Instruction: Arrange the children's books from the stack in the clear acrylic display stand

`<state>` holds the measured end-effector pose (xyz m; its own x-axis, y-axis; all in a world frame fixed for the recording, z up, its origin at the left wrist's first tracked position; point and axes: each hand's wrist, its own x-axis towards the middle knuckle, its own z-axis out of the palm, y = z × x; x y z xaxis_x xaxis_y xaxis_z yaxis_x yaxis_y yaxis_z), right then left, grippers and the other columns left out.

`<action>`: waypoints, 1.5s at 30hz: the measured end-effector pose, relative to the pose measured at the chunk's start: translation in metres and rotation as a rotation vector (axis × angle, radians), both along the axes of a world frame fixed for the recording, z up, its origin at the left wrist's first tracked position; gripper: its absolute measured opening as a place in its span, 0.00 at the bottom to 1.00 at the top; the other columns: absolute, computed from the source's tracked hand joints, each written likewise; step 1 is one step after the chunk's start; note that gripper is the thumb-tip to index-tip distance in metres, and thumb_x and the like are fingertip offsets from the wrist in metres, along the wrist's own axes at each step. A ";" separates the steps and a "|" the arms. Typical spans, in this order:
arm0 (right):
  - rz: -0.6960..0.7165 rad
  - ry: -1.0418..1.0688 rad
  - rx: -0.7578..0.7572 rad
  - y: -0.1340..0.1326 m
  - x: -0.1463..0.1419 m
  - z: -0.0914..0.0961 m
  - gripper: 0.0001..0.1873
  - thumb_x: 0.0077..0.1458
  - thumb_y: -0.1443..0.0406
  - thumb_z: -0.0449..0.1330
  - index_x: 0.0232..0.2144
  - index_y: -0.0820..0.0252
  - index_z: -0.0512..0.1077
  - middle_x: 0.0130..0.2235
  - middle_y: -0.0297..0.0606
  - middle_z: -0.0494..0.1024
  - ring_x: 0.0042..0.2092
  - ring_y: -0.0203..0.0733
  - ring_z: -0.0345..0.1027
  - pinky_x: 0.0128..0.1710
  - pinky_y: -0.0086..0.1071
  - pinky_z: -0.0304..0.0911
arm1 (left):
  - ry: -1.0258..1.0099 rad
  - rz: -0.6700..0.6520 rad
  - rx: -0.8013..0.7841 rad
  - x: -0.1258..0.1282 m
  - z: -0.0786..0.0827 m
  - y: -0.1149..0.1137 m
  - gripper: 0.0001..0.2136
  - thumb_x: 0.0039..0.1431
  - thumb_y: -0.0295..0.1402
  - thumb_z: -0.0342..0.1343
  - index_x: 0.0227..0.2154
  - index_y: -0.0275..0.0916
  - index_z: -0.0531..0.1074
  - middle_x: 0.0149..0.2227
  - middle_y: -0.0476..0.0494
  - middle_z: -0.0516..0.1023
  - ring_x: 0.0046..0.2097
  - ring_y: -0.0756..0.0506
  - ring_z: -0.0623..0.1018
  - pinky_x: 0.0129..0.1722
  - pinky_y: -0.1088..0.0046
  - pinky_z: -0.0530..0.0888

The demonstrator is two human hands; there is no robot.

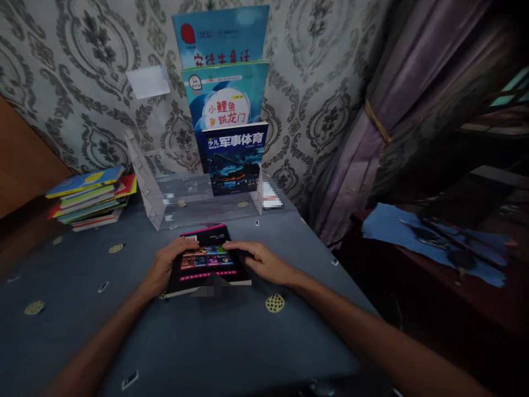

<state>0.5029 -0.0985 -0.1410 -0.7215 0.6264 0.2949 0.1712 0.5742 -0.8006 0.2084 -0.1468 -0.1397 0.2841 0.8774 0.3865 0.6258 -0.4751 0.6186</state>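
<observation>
A black book (206,259) with a pink-edged cover and bright small pictures lies flat on the grey-blue tablecloth (185,331). My left hand (165,264) grips its left edge, fingers curled over the cover. My right hand (260,260) rests on its right edge with fingers stretched across the cover. Behind the book stands a clear acrylic rack (165,193) holding three upright books: a dark blue one (235,157) in front, a teal one (225,94) behind it, and a blue one (219,36) at the back.
A stack of several colourful books (91,198) lies at the back left. Patterned wallpaper backs the table. A purple curtain (372,127) hangs at the right. A dark side table with blue paper (433,237) stands beyond the table's right edge.
</observation>
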 end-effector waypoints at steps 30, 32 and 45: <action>-0.019 0.045 0.416 0.042 -0.003 -0.029 0.24 0.61 0.62 0.64 0.58 0.59 0.70 0.61 0.52 0.71 0.66 0.50 0.60 0.65 0.55 0.58 | 0.323 0.004 0.098 0.019 -0.016 0.015 0.23 0.65 0.26 0.47 0.60 0.47 0.69 0.63 0.40 0.72 0.64 0.38 0.70 0.60 0.49 0.70; -0.008 0.006 0.380 0.044 0.001 -0.031 0.24 0.61 0.64 0.64 0.58 0.57 0.69 0.61 0.50 0.70 0.66 0.49 0.60 0.65 0.54 0.58 | 0.363 -0.022 0.088 0.020 -0.020 0.018 0.23 0.65 0.26 0.49 0.62 0.47 0.67 0.64 0.39 0.71 0.65 0.38 0.69 0.60 0.48 0.70; 0.004 -0.023 0.337 0.046 0.001 -0.034 0.23 0.63 0.60 0.62 0.59 0.55 0.70 0.63 0.48 0.68 0.68 0.51 0.57 0.67 0.54 0.57 | 0.474 -0.068 0.090 0.022 -0.015 0.015 0.27 0.66 0.24 0.47 0.66 0.46 0.59 0.66 0.39 0.66 0.68 0.39 0.63 0.62 0.49 0.69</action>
<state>0.5036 -0.0530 -0.1749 -0.7326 0.4939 0.4683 0.1847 0.8065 -0.5617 0.2306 -0.1321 -0.1544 0.5030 0.8196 0.2743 0.7943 -0.5635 0.2270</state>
